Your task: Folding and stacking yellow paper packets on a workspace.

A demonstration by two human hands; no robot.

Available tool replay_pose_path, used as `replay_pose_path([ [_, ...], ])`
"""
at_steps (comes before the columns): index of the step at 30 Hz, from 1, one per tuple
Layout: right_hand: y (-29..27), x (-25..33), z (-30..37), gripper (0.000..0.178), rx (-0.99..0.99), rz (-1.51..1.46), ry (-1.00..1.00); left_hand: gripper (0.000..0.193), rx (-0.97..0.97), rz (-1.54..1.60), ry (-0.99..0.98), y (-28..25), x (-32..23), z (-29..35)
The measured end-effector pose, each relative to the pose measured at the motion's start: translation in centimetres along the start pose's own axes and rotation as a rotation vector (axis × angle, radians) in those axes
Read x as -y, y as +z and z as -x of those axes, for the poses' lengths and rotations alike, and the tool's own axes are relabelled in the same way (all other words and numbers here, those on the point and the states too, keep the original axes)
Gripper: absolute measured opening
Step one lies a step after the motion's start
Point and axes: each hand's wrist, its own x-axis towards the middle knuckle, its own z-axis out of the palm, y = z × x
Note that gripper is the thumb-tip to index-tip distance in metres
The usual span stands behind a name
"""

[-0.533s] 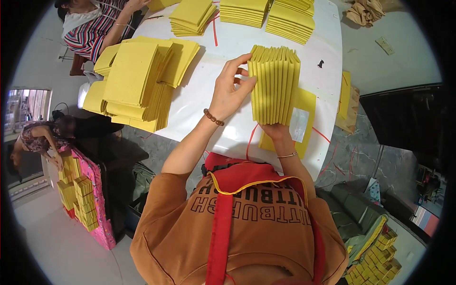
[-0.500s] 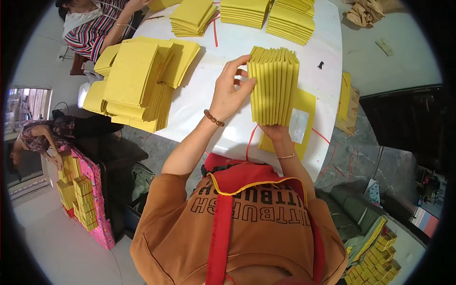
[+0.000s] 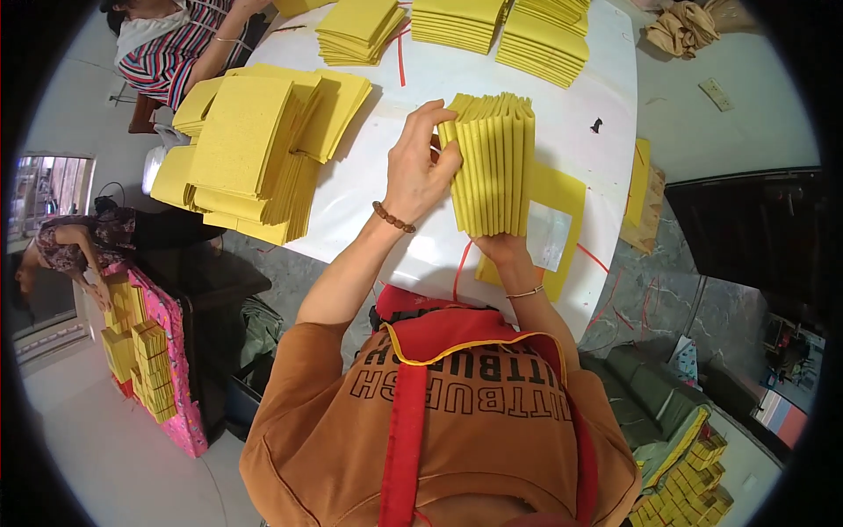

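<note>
Left hand (image 3: 423, 165) is pinching the yellow bundle (image 3: 492, 167) at nine o'clock; right hand (image 3: 500, 249) is supporting it at six, closure hidden. Slippage is threatening, should pressure loosen.

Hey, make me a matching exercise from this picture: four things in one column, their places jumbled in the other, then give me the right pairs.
Things:
1. Ridged yellow bundle
2. Brown beaded bracelet
3. Large yellow pile
4. Crumpled brown heap

Places:
A. Beyond the right edge of the white table
B. Between the left hand and right hand
C. Left of both hands, on the table
D. Around the left wrist

Pairs: 1-B, 2-D, 3-C, 4-A.
</note>
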Motion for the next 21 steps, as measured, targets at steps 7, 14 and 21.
replay_pose_path([
  [7, -1.2, 0.6, -0.4, 0.052, -0.034, 0.039, 0.005, 0.032, -0.014, 0.061, 0.013, -0.1, -0.2, 0.0],
  [14, -1.4, 0.1, -0.2, 0.051, -0.038, 0.05, -0.005, 0.036, -0.048, -0.015, 0.055, 0.1, 0.4, 0.0],
  [21, -0.9, -0.5, -0.2, 0.048, -0.098, 0.118, -0.04, 0.036, -0.038, -0.055, -0.013, -0.1, 0.7, 0.2],
])
